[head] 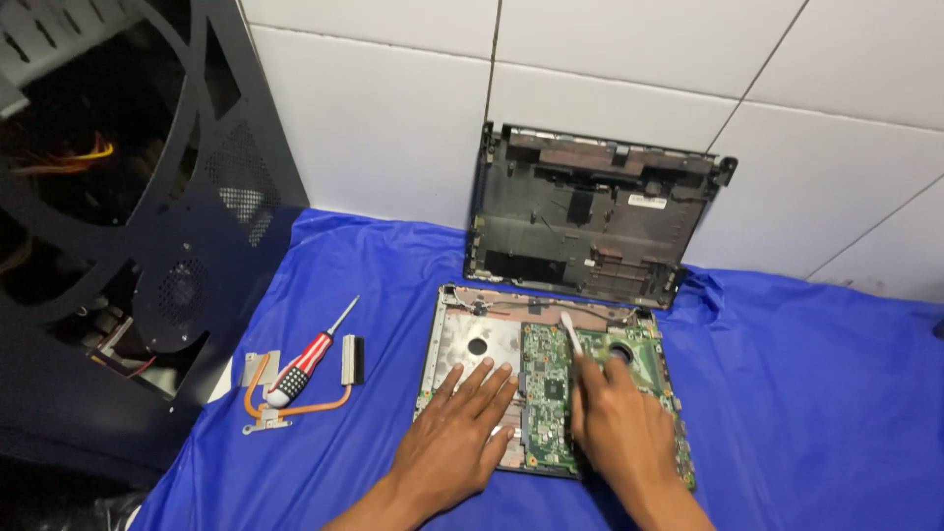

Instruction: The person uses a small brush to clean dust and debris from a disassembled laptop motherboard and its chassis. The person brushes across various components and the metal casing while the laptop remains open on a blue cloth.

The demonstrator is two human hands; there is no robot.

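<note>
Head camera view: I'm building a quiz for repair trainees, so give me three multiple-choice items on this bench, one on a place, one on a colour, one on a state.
1. Where does the screwdriver lie?
A. Left of the opened laptop
B. Inside the leaning cover
C. Under the right hand

2. What colour is the cloth?
A. Green
B. Blue
C. Grey

3. How is the left hand?
A. Closed in a fist
B. Flat, fingers spread
C. Holding the screwdriver

Answers:
1 A, it rests on the copper heat pipe left of the laptop base.
2 B, blue cloth covers the table.
3 B, its palm presses the base while the right hand holds a white tool over the circuit board.
</note>
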